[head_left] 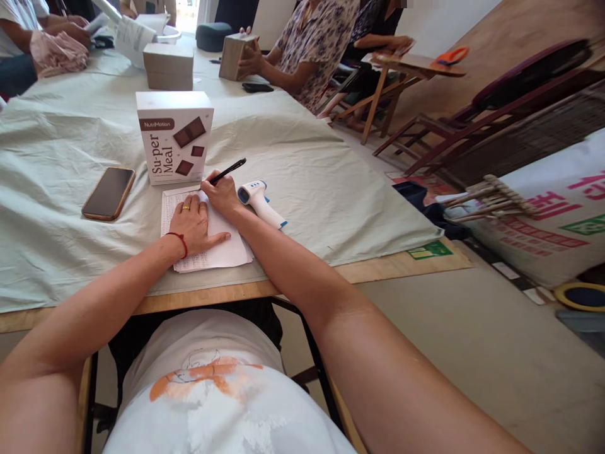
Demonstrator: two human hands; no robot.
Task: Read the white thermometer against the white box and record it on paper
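Note:
My right hand (221,193) is closed around a black pen (231,169), held at the top edge of a stack of paper sheets (227,249). Rows of small writing cover the left side of the top sheet. My left hand (193,227), with a ring and a red cord at the wrist, lies flat on the paper with its fingers stretched out. Just behind the paper stands a white box (174,139) printed "Su-per Meal". A white and blue infrared thermometer (262,203) lies to the right of my right hand. The pen tip is hidden by my fingers.
On the cloth-covered table (321,208), a phone (108,193) lies to the left. A plain cardboard box (169,66) stands farther back. Across the table, a person's hands (253,60) hold another box (232,57). Chairs and a printed sack (558,214) are at the right.

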